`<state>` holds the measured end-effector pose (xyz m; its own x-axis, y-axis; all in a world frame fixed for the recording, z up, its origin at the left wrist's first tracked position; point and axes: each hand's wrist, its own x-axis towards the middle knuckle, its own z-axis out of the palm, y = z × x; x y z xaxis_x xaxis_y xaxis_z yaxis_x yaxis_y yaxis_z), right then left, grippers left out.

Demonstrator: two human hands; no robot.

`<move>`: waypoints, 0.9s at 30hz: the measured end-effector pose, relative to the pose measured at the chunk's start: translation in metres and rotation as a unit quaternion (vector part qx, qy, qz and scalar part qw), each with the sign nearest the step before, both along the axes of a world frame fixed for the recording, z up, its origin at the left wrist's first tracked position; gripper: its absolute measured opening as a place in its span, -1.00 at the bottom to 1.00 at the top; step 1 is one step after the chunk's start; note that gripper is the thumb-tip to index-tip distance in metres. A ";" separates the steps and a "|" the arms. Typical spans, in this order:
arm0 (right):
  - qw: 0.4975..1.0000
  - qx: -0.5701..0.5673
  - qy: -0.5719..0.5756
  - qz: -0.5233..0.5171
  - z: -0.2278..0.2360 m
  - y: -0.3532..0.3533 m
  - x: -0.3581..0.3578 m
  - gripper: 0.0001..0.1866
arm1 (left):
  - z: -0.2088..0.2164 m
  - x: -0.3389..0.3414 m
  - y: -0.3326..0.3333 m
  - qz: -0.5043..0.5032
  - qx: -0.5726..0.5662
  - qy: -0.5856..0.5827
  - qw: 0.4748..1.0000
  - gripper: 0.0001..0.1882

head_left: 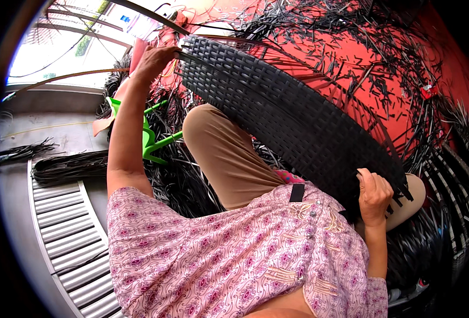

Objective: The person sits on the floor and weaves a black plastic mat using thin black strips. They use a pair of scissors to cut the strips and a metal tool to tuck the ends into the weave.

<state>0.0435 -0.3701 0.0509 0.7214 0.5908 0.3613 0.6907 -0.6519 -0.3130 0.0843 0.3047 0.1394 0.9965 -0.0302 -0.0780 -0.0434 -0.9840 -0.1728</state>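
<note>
A long, curved black panel (277, 108) of woven flat strips rests across my lap, slanting from far left to near right. My left hand (155, 62) reaches out to its far left end. Those fingers are closed on a flat black strip that runs onto the weave. My right hand (375, 197) is closed beside the panel's near right edge, thumb against the curled fingers; what lies inside them is hidden. Loose dark strips (346, 87) stick out along the far long edge, and short ends show at the near right corner.
Black strip scraps (383, 79) litter the red floor (327, 53). A bright green plastic piece (150, 140) stands left of my knee. A bundle of black strips (70, 167) lies by a slatted grate (67, 228). Another partly woven piece (452, 180) is at the right.
</note>
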 end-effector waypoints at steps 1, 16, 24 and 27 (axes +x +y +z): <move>1.000 -0.004 -0.003 -0.006 0.000 0.000 0.000 -0.84 | -0.001 0.008 0.016 0.003 -0.069 0.032 0.997 -0.67; 0.999 0.005 -0.043 -0.016 -0.011 -0.001 0.007 -0.86 | -0.047 0.077 0.088 0.209 -0.305 0.102 0.924 -0.52; 0.999 -0.014 -0.032 -0.011 -0.013 -0.003 0.003 -0.85 | -0.038 0.090 0.105 0.225 -0.259 0.143 0.928 -0.50; 1.000 0.002 -0.022 -0.010 -0.011 -0.003 0.002 -0.86 | -0.012 0.082 0.080 0.245 -0.284 0.058 0.925 -0.53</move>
<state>0.0459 -0.3731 0.0400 0.7162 0.5749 0.3957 0.6908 -0.6643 -0.2854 0.1661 0.3851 0.1275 0.8874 0.3544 -0.2949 0.4461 -0.8213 0.3555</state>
